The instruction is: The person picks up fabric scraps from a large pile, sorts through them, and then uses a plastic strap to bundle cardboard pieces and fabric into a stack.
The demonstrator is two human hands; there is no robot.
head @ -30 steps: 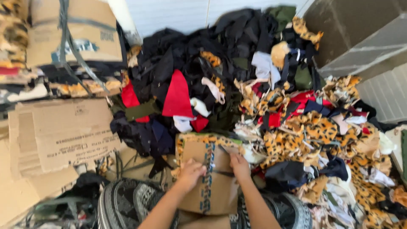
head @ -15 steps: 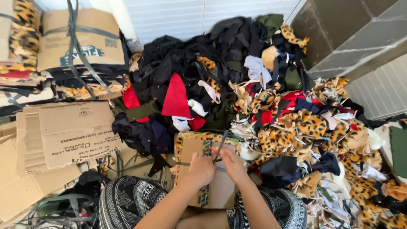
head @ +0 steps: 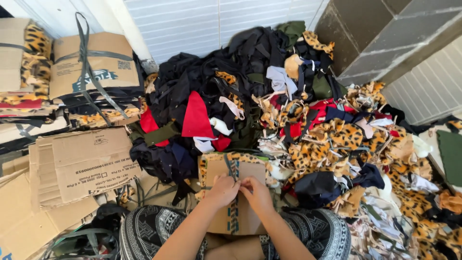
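Note:
On my lap lies a flat cardboard bundle (head: 250, 173) with leopard-print fabric under it and a patterned strap (head: 234, 212) running down its middle. My left hand (head: 220, 190) and my right hand (head: 258, 192) meet at the bundle's centre, fingers pinched on the strap where it crosses the cardboard. My knees in black-and-white patterned trousers (head: 144, 231) show on both sides of the bundle.
A big heap of fabric scraps (head: 308, 125), black, red and leopard print, fills the floor ahead and to the right. Strapped cardboard bundles (head: 91, 62) are stacked at the left, with flattened cardboard (head: 82, 163) below. A white slatted wall (head: 216, 24) and grey concrete block (head: 385, 33) stand behind.
My hands have moved from the bundle's sides to its centre and now pinch the strap together. The view has tilted slightly, showing more of my knees.

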